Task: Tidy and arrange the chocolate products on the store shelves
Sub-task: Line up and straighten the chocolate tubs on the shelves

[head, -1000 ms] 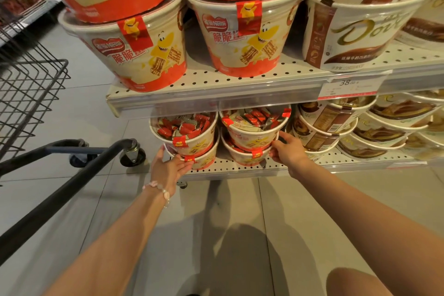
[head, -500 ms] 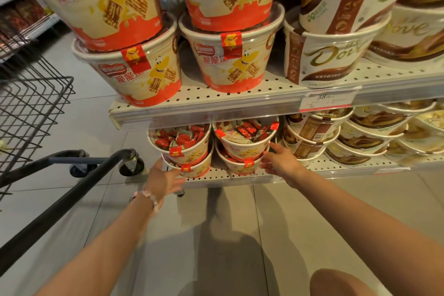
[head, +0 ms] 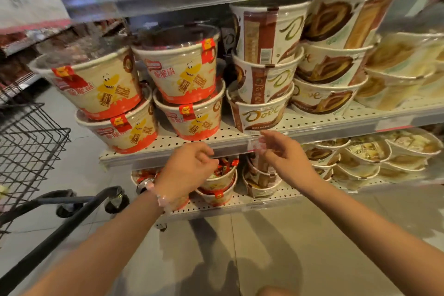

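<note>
Shelving: a perforated middle shelf (head: 324, 119) crosses the centre of the frame, with a lower shelf (head: 240, 202) beneath it.
Dove tubs (head: 266, 79): a cream-and-brown stack, centre right, standing just above the right hand.
Wafer tubs (head: 189, 94): red-and-cream buckets, stacked two high at centre left, above the left hand.
Cart (head: 26, 149): a black wire basket at the left edge.
Small tubs (head: 219, 181): lower shelf, centre, partly hidden behind the left hand.
Left hand (head: 186, 170): raised before the shelf edge, fingers loosely curled, holding nothing.
Right hand (head: 286, 154): fingers relaxed and empty, fingertips near the lowest Dove tub.
Bracelet (head: 156, 193): pale beads on the left wrist.
</note>
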The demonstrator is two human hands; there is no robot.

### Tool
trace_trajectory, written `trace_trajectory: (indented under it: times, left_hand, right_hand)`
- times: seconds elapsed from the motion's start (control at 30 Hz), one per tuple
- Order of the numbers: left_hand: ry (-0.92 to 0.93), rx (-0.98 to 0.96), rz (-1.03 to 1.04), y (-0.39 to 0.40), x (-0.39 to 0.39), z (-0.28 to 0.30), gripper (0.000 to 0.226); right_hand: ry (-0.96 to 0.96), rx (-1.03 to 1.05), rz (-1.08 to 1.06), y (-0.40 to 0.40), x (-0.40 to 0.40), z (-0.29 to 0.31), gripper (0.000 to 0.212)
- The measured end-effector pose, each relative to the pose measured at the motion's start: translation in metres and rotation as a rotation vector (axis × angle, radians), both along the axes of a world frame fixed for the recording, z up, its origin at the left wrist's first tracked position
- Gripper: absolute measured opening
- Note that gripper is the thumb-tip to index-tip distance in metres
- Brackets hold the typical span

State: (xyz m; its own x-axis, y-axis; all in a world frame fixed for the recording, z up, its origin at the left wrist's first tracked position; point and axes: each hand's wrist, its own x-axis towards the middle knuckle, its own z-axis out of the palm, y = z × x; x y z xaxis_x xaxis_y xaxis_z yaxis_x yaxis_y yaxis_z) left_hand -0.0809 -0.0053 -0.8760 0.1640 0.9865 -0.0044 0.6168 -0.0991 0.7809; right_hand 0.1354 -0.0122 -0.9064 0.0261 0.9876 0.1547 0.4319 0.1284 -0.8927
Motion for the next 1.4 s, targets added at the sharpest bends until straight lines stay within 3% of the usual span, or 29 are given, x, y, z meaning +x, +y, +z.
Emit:
trace_trajectory:
  times: [0.1,0.2,0.37,0.5,0.77,1.03,1.2,1.4]
  left_hand:
    - [-0.099,0.186,0.01,0.006,0.039,0.037,0.023]
    - [-0.145,0.313,0.063,0.012,0.076,0.062,0.059]
    - [-0.225,0.405,0.183,0.024,0.133,0.071,0.109]
    - [-0.303,0.381,0.338,0.04,0.153,0.071,0.134]
    - [-0.332,0.446,0.433,0.065,0.163,0.054,0.133]
    - [-0.361,0.269,0.476,0.061,0.159,0.066,0.126]
    - [-0.321,0.288,0.492,0.061,0.162,0.064,0.127]
    - [-0.252,0.442,0.489,0.068,0.162,0.055,0.127]
  right_hand:
    - [0.021,0.166,-0.068,-0.005,0.024,0.034,0.043]
    - [0.012,0.382,-0.267,-0.005,0.047,0.059,0.044]
    - [-0.039,0.456,-0.56,0.017,0.087,0.086,0.086]
    - [-0.044,0.339,-0.582,0.046,0.101,0.097,0.12]
    - [0.061,0.358,-0.633,0.077,0.111,0.074,0.135]
    - [0.044,0.212,-0.697,0.075,0.108,0.08,0.114]
    - [-0.026,0.264,-0.685,0.079,0.117,0.073,0.114]
    - [-0.048,0.398,-0.645,0.086,0.125,0.065,0.114]
